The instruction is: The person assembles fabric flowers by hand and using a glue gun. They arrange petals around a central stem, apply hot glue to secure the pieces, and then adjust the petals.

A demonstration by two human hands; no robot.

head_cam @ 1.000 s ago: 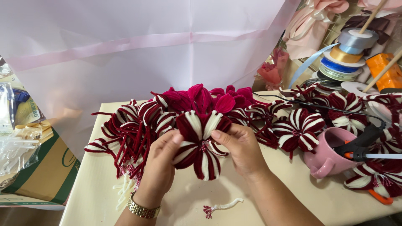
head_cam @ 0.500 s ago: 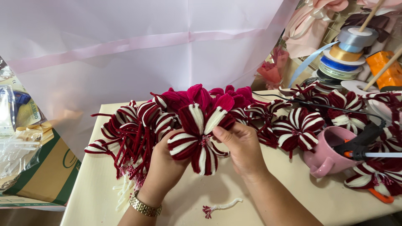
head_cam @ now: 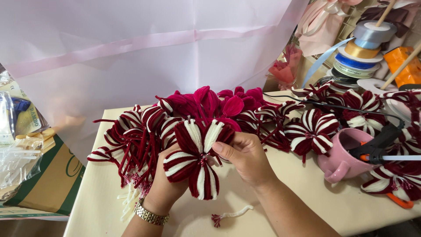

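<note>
Our left hand (head_cam: pixel 164 186) cupped the red-and-white pipe-cleaner flower (head_cam: pixel 196 159) from behind while our right hand (head_cam: pixel 243 158) pinched a petal at its edge, apparently to shape it, above the cream counter (head_cam: pixel 98 193), finished flowers (head_cam: pixel 140 131) heaped behind, a pink mug (head_cam: pixel 342 153) cradling the glue gun (head_cam: pixel 379 142).

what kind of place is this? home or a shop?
Likely a craft or florist workbench; home or shop, can't tell. Cues: stacked ribbon spools, a glue gun resting in a pink mug, and piles of red-and-white handmade flowers on the table.
</note>
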